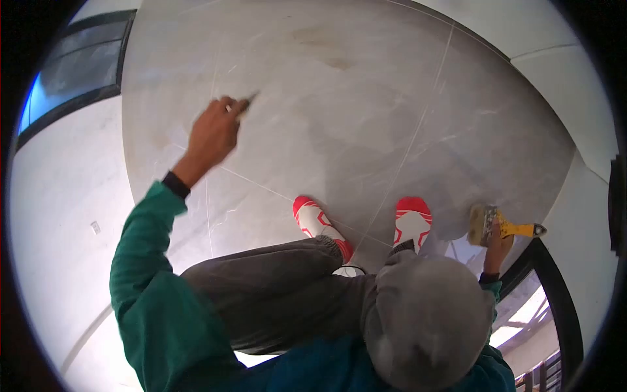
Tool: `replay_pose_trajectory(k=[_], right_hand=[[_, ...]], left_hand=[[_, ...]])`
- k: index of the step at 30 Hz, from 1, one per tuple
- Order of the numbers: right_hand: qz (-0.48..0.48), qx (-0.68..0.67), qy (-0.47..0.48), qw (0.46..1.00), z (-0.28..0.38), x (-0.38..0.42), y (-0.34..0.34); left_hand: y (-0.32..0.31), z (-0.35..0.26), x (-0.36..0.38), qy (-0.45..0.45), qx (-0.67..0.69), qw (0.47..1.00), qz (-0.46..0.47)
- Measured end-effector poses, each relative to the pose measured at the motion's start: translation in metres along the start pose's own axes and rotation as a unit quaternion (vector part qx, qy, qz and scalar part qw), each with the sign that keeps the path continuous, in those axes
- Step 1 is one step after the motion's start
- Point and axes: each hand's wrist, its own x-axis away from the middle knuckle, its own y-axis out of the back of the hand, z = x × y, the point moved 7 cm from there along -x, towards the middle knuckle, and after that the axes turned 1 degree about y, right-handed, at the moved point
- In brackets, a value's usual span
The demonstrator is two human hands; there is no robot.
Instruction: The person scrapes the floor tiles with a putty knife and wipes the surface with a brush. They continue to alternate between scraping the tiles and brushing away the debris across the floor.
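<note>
The wide brush (483,225) is at the right of the frame, its long axis running nearly level across the view; the bristle end points left and the yellow handle runs right, dipping slightly to its dark tip. The right hand (499,244) holds it in a narrow grip, fingers closed near the base of the handle; whether the bristles touch the grey tiled floor (366,130) cannot be told.

Left of the brush are two feet in red-and-white socks (413,221), toes toward the top of the frame; grey trousers (268,287) fill the lower middle. At upper left, the left hand (217,129) pinches a small thin object (250,100) between its fingers, its tip pointing up and right; blur hides what it is.
</note>
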Motion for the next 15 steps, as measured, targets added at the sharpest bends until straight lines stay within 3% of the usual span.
replay_pose_trajectory(k=[1, 3, 5, 6, 7, 9, 11, 13, 15], right_hand=[[0.004, 0.002, 0.004, 1.0, 0.013, -0.005, -0.015], [0.03, 0.064, 0.161, 0.984, 0.057, -0.013, -0.036], [0.09, 0.103, 0.14, 0.981, 0.065, -0.031, -0.062], [0.088, 0.132, 0.208, 0.965, 0.083, -0.034, -0.075], [0.086, 0.16, 0.274, 0.945, 0.101, -0.035, -0.091], [0.081, 0.274, 0.428, 0.857, 0.145, -0.03, -0.118], [0.111, 0.272, 0.379, 0.878, 0.171, -0.029, -0.135], [0.143, 0.274, 0.325, 0.894, 0.177, -0.025, -0.147], [0.132, 0.321, 0.342, 0.873, 0.185, -0.022, -0.148]], left_hand=[[-0.006, -0.011, 0.014, 0.018, 0.041, 0.998, 0.035], [-0.034, -0.042, 0.033, -0.017, 0.069, 0.996, 0.053], [-0.097, -0.086, 0.043, -0.041, 0.157, 0.984, 0.079], [-0.133, -0.111, 0.045, -0.056, 0.232, 0.97, 0.047], [-0.147, -0.147, 0.037, -0.132, 0.267, 0.95, 0.092], [-0.153, -0.192, 0.032, -0.183, 0.201, 0.959, -0.075], [-0.16, -0.205, 0.013, -0.177, 0.166, 0.962, -0.13], [-0.173, -0.163, -0.029, -0.041, 0.296, 0.949, -0.096], [-0.171, -0.061, -0.068, 0.122, 0.185, 0.966, -0.131]])
